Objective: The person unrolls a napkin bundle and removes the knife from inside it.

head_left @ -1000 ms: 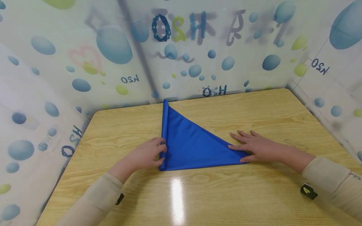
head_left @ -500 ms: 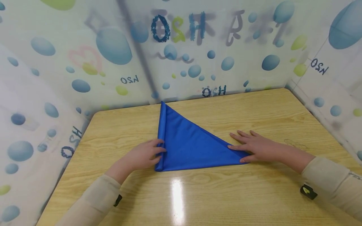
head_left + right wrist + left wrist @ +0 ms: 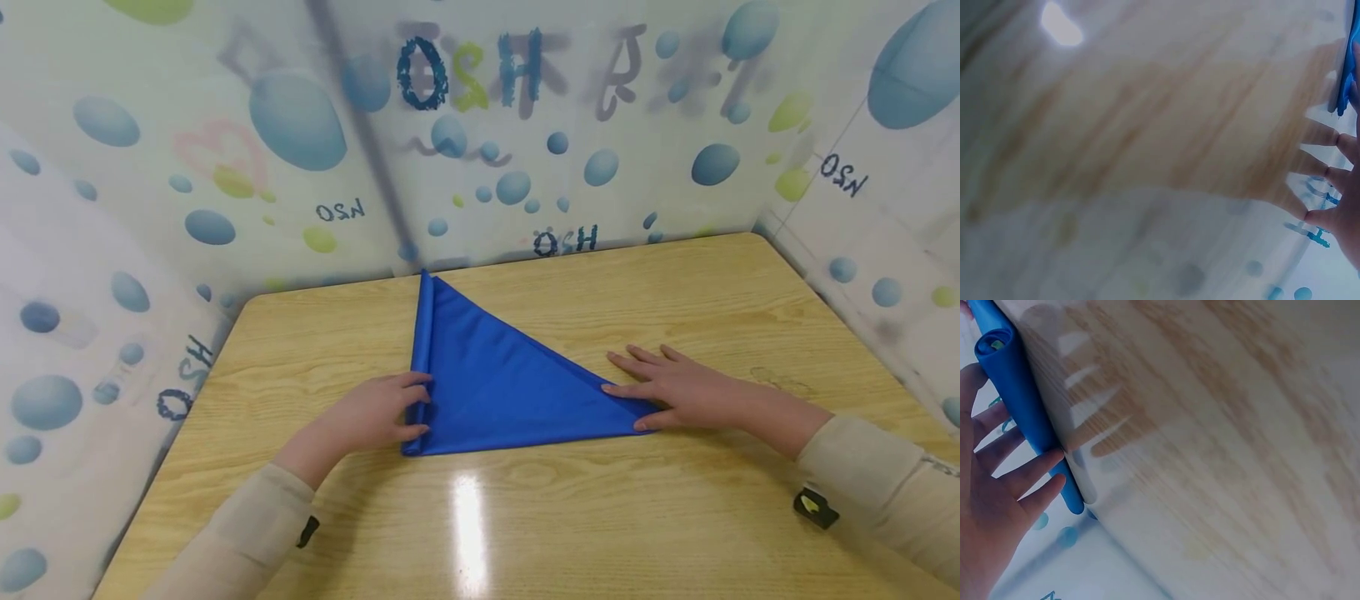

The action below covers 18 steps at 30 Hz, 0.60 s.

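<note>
A blue cloth lies on the wooden table as a flat triangle, and its left edge is wound into a narrow roll. My left hand lies at the near part of that roll, fingers spread and tips reaching over it. From the left wrist view, the left fingers extend across the rolled cloth, whose near end shows a coiled opening. My right hand rests flat with spread fingers on the cloth's pointed right corner, partly covering it. Only the edge of the right hand shows in the right wrist view.
The wooden table has a bright light reflection near its front. A pale wall covering with blue and green dots and mirrored lettering stands behind the table and along both sides.
My left hand and the roll have shifted left, the left fingers straightening somewhat, and the flat part of the cloth has widened. The right hand stays on the corner.
</note>
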Available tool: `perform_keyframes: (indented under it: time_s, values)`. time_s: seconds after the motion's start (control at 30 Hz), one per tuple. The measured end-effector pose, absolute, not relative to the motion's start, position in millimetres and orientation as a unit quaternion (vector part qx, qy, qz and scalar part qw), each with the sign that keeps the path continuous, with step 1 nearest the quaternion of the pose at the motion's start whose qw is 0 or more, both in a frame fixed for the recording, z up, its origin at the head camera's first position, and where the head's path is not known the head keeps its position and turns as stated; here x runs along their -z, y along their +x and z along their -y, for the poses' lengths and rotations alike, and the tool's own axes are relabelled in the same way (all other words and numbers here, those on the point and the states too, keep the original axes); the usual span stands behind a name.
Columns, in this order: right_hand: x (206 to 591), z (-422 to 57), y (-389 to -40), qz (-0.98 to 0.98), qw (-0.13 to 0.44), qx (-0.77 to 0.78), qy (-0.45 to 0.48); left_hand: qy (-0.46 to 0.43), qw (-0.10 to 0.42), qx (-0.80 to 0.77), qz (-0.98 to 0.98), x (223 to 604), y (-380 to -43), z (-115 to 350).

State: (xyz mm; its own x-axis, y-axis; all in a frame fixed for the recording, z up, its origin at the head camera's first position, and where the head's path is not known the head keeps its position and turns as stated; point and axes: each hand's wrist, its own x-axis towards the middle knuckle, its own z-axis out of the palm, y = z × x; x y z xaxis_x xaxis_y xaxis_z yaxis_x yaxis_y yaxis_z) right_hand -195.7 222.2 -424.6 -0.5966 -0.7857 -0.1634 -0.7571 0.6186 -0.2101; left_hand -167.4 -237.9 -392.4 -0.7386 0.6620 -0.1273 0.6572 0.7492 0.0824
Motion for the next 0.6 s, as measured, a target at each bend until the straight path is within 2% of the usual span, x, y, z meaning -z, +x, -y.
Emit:
perform_keyframes:
  time_s: [0.43, 0.6]
  values:
    - [423.8, -222.9, -196.8, -0.891, 0.119, 0.058, -0.435, 0.339, 0.084, -0.044, -0.936, 390.0, -166.6, 248.9]
    - [424.0, -223.0, -196.3, -0.889, 0.12, 0.061, -0.437, 0.354, 0.074, -0.022, -0.932, 389.5, -166.7, 251.5]
